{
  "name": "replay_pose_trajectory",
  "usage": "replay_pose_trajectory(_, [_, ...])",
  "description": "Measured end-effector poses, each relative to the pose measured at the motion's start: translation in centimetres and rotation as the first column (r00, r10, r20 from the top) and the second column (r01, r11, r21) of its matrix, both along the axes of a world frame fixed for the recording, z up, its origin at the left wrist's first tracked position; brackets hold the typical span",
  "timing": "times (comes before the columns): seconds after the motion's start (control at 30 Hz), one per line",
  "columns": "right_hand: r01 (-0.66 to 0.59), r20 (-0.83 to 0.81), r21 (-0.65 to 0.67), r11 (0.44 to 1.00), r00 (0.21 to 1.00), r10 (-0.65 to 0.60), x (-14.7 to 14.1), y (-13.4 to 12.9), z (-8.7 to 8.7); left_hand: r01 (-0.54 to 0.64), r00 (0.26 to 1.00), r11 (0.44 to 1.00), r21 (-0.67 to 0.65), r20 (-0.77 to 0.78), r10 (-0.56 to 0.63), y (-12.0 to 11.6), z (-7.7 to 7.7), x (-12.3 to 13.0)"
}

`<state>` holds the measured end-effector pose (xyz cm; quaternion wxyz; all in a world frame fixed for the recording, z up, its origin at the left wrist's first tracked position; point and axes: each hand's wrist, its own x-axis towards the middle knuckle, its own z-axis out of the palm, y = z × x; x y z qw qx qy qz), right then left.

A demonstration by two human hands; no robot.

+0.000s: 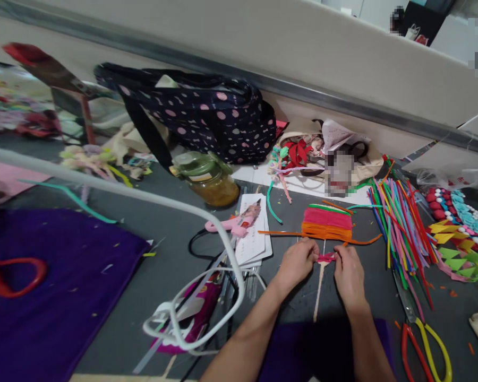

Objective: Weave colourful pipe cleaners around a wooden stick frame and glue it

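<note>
My left hand (300, 263) and my right hand (349, 273) pinch the two ends of a short dark-pink pipe cleaner (325, 258). It lies across the top of a pale, thin stem (319, 292) that runs down toward me. Just beyond my fingers is a flat panel of side-by-side pipe cleaners (326, 218), banded in orange, pink, white and green. Long orange ends stick out from its sides. A thin light-coloured line runs between the panel and the pink piece; what it is, I cannot make out.
To the right lie a bundle of coloured pipe cleaners (402, 228) and scissors (418, 339) with red and yellow handles. On the left are a pink glue gun (239, 224), paper cards (257, 241), a looped white cable (207, 212) and a lidded jar (213, 185). A spotted bag (207, 114) stands behind.
</note>
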<state>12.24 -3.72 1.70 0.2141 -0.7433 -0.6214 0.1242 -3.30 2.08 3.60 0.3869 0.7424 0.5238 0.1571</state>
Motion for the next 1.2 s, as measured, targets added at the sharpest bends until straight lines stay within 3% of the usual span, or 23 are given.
replay_pose_trajectory(0.37, [-0.099, -0.147, 0.0, 0.995, 0.984, 0.098, 0.4, 0.1, 0.6, 0.0, 0.997, 1.0, -0.014, 0.071, 0.001, 0.2, -0.3, -0.2])
replay_pose_trajectory(0.57, [-0.102, -0.252, 0.063, 0.993, 0.961, 0.115, 0.6, 0.7, 0.7, -0.01, 0.996, 1.0, -0.007, 0.093, 0.011, 0.2, -0.3, -0.2])
replay_pose_trajectory(0.83, [-0.155, -0.14, 0.062, 0.986, 0.977, 0.162, -0.1, 0.8, 0.5, -0.023, 0.994, 1.0, 0.011, 0.111, 0.022, 0.2, -0.7, -0.1])
replay_pose_trajectory(1.2, [-0.163, -0.078, 0.017, 0.986, 0.983, 0.164, -0.9, 0.8, 1.1, -0.04, 0.986, 0.999, 0.033, 0.163, 0.034, 0.3, 0.1, -0.3])
